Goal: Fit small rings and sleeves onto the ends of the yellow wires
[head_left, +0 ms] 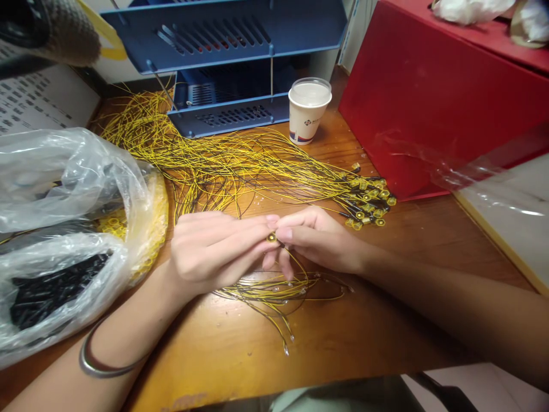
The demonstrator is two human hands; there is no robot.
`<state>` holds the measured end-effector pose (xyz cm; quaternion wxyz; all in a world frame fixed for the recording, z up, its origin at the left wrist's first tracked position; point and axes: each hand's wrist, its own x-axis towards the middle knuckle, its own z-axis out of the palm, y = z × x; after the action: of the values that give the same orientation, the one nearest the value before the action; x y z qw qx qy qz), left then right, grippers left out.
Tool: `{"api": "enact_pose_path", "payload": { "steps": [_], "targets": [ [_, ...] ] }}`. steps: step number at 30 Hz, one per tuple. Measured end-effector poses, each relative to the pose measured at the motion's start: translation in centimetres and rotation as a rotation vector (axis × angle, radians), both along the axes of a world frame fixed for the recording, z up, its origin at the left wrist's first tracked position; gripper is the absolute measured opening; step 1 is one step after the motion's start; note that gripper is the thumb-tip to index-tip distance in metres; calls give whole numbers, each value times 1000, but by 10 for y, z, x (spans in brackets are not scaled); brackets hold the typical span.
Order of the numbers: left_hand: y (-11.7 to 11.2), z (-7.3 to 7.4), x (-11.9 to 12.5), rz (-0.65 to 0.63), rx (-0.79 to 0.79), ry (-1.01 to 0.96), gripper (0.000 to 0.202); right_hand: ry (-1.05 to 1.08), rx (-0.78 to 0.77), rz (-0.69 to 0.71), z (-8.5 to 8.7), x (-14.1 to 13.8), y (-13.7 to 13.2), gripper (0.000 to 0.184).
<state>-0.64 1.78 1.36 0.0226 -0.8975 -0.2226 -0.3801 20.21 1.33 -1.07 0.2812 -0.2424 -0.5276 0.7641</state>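
My left hand (214, 252) and my right hand (319, 240) meet at the middle of the wooden table (364, 337). Both pinch a small yellow ring part (271, 237) fixed to a thin yellow-and-black wire between their fingertips. Just below my hands lies a small bundle of loose wires (274, 294). A large heap of yellow wires (223, 163) spreads behind my hands, and a cluster of their ring-tipped ends (369, 200) lies to the right of my right hand. A metal bangle (100, 366) sits on my left wrist.
Clear plastic bags (64, 189) with black parts (51, 286) and yellow rings (150, 229) lie at the left. A blue metal tray rack (227, 40) stands behind, a lidded paper cup (307, 110) beside it. A red box (429, 103) stands at the right.
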Motion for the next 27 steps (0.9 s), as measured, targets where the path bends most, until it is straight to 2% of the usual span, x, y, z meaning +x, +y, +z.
{"api": "enact_pose_path", "payload": {
  "steps": [10,15,21,27],
  "targets": [
    [0,-1,-1,0,-1,1,19,23,-25,1,0,-2,1,41],
    [-1,-2,-3,35,5,13,22,74,-53,-34,-1,-3,1,36],
    [0,-3,-3,52,-12,-12,28,160,-97,-179,-4,-6,0,19],
    [1,-3,0,43,-74,-74,25,121,-28,-297,-4,-8,-2,18]
  ]
}}
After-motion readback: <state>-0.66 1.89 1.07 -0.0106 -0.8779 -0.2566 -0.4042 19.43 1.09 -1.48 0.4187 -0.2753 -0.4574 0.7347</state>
